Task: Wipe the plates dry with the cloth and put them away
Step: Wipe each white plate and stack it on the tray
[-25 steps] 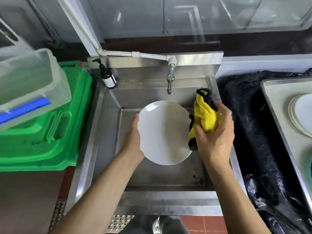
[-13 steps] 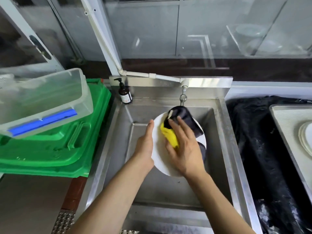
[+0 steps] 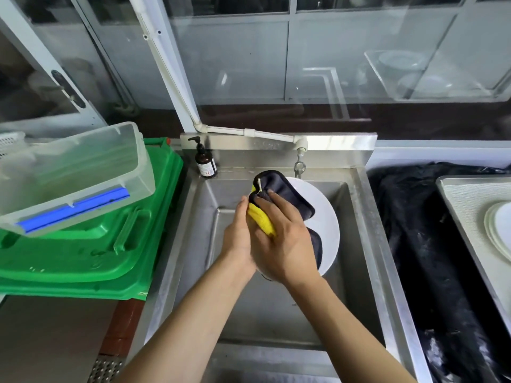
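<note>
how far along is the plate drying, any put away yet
Done: a stack of plates sits on the tray at right, though whether they were wiped can't be told. In hand: left hand holds a white plate over the sink while right hand presses the cloth on it. Left: finish wiping and put it away.

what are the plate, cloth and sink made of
Plate: probably glazed ceramic, possibly melamine; smooth plain white. Cloth: looks like microfibre, plush, yellow one side, dark the other. Sink: stainless steel, brushed grey with dull reflections.
</note>
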`<state>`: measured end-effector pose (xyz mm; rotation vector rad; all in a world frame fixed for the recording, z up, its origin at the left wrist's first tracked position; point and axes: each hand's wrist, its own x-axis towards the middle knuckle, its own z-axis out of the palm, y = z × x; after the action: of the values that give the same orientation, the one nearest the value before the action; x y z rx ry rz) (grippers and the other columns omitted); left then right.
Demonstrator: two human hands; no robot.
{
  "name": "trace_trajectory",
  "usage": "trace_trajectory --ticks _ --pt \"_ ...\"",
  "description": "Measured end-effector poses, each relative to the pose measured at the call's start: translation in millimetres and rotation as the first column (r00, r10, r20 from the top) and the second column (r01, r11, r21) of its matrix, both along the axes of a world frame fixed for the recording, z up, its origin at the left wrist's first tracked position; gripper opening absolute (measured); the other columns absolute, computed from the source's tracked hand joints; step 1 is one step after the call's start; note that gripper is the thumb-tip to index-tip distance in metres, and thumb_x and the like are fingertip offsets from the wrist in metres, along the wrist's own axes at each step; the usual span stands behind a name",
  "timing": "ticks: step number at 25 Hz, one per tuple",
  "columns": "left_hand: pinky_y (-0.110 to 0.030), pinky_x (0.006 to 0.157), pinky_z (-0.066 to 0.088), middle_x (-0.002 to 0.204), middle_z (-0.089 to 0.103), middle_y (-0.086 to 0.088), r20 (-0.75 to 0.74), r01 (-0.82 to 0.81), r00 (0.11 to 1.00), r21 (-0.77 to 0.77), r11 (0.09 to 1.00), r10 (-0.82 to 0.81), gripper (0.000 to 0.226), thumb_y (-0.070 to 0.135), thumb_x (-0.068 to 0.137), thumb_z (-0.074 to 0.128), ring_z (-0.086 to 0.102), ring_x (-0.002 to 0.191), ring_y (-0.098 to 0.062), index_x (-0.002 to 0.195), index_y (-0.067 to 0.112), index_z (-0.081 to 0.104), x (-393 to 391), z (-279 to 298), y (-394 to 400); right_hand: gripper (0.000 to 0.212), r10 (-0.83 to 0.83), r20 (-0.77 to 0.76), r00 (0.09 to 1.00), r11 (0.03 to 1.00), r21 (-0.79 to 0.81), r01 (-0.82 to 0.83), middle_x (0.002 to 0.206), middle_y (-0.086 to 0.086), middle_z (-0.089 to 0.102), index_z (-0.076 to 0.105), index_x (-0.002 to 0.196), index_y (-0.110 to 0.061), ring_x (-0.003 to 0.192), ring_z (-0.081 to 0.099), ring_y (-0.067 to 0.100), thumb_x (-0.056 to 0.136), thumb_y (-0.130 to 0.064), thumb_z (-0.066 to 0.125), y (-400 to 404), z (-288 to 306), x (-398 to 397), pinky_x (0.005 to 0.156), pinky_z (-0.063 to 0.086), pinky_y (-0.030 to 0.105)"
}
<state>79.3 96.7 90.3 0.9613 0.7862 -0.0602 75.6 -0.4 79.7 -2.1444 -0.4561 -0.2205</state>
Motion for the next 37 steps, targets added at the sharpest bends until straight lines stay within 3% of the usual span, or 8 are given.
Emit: trace_trajectory --ticks 4,9,14,19,24,29,33,37 --pt "-0.043 0.095 0.057 0.103 0.079 -0.009 -0.018 -0.063 0.998 0.014 0.998 0.064 0.052 0.061 0.087 0.065 0.074 0.098 -0.029 0.11 0.015 0.073 2 3 0 0.047 -0.175 -0.076 0.982 0.982 0.053 0.179 0.152 0.003 0.05 0.062 0.14 -0.022 0.142 0.043 0.019 0.093 -0.021 0.065 -11 9 28 0.118 0.032 0.025" --pt "-0.036 0.076 0.058 0.097 0.078 -0.01 0.051 -0.042 0.998 -0.065 0.997 0.046 0.052 0.064 0.088 0.06 0.076 0.087 -0.027 0.084 0.018 0.083 7 10 13 0.048 0.059 0.078 0.995 0.997 -0.055 -0.055 0.148 0.005 0.055 0.064 0.136 -0.022 0.134 0.05 0.021 0.092 -0.038 0.062 11 14 3 0.113 0.04 0.032" --pt "-0.041 0.095 0.055 0.114 0.076 -0.01 0.066 -0.051 0.997 0.012 0.999 0.05 0.056 0.064 0.093 0.053 0.071 0.105 -0.029 0.114 0.016 0.072 11 18 15 0.045 -0.139 -0.021 0.99 0.99 0.006 0.14 0.153 0.005 0.05 0.064 0.138 -0.021 0.139 0.047 0.026 0.093 -0.019 0.068 -9 18 31 0.116 0.036 0.034" --pt "-0.037 0.078 0.058 0.093 0.078 -0.012 0.084 -0.05 0.995 -0.066 0.997 0.056 0.055 0.067 0.087 0.061 0.076 0.088 -0.028 0.086 0.015 0.079 13 24 18 0.048 0.098 0.191 0.977 0.99 -0.121 -0.076 0.146 0.006 0.056 0.064 0.136 -0.023 0.132 0.052 0.022 0.091 -0.041 0.064 17 16 -1 0.111 0.044 0.035" --pt "-0.046 0.097 0.055 0.108 0.077 -0.007 0.064 -0.093 0.994 0.077 0.993 0.088 0.054 0.065 0.089 0.06 0.072 0.103 -0.029 0.114 0.018 0.071 12 27 21 0.046 -0.194 -0.03 0.981 0.981 0.011 0.194 0.153 0.004 0.05 0.062 0.139 -0.021 0.14 0.045 0.023 0.093 -0.02 0.064 -10 15 36 0.115 0.039 0.041" --pt "-0.05 0.108 0.048 0.134 0.066 -0.008 0.061 0.013 0.998 0.119 0.993 -0.02 0.07 0.071 0.092 0.048 0.063 0.124 -0.029 0.136 0.018 0.061 3 27 26 0.045 0.048 0.121 0.991 0.999 -0.013 -0.047 0.153 0.002 0.05 0.063 0.138 -0.024 0.14 0.045 0.016 0.095 -0.035 0.062 18 21 20 0.114 0.039 0.03" --pt "-0.044 0.096 0.056 0.109 0.076 -0.005 0.033 -0.067 0.998 0.157 0.985 0.062 0.056 0.067 0.088 0.059 0.072 0.1 -0.024 0.109 0.018 0.073 6 34 21 0.05 -0.149 -0.021 0.989 0.981 0.122 0.15 0.157 0.002 0.045 0.059 0.142 -0.022 0.144 0.039 0.017 0.093 -0.017 0.063 10 31 41 0.117 0.036 0.038" --pt "-0.039 0.085 0.057 0.108 0.077 -0.01 0.078 -0.071 0.995 0.035 0.997 0.068 0.052 0.065 0.087 0.061 0.074 0.097 -0.027 0.098 0.017 0.078 8 35 23 0.048 0.034 0.067 0.997 0.999 0.029 -0.036 0.153 0.004 0.05 0.062 0.139 -0.022 0.14 0.045 0.019 0.092 -0.031 0.063 33 36 14 0.117 0.037 0.032"
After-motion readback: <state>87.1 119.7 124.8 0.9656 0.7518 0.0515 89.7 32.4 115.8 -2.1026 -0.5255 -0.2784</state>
